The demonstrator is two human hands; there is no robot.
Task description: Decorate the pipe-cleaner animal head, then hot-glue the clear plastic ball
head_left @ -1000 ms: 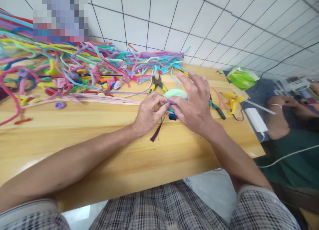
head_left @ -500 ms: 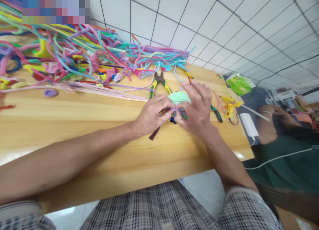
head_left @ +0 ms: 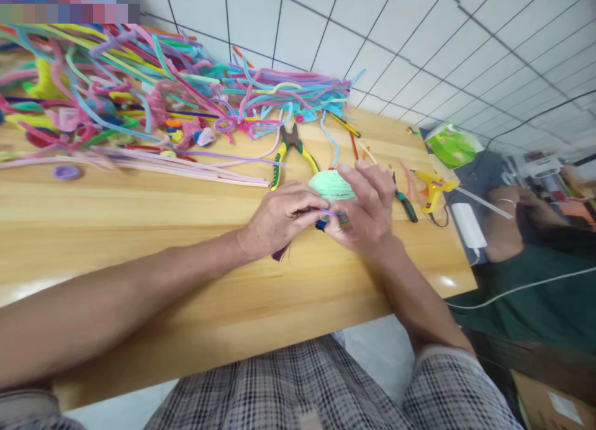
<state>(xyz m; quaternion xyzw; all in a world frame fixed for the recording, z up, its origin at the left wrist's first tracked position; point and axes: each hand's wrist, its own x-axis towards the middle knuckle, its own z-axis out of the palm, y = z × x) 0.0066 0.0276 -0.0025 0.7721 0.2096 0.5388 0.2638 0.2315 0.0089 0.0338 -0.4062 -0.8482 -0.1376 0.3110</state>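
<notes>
Above a wooden worktop (head_left: pixel 116 231), left hand (head_left: pixel 277 218) and right hand (head_left: pixel 370 216), fingers pinched together, grip a purple pipe cleaner (head_left: pixel 328 213), probably light, bendable, best held by its ends.

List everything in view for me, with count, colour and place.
Fuzzy stems: many, mixed colours, far left to centre
Ring: one, purple, left
Pliers: one, yellow-green handles, centre
Slim tool: one, yellow-black, beyond centre
Dark-handled tool: one, green-black, centre right
Glue gun: one, yellow, right
Packet: one, bright green, far right
Slim box: one, white, right edge
Cords: several, black or white, right
Co-worker: one, dark green clothing, right
Carton: one, brown, lower right
Wall: one, white tiles, behind
Table: one, wooden, middle
Rounded piece: one, mint green, centre
Tassel: one, dark purple, centre
Strip: one, purple, at fingertips
Left hand: one, bare, grip on strip
Right hand: one, bare, grip on strip
</notes>
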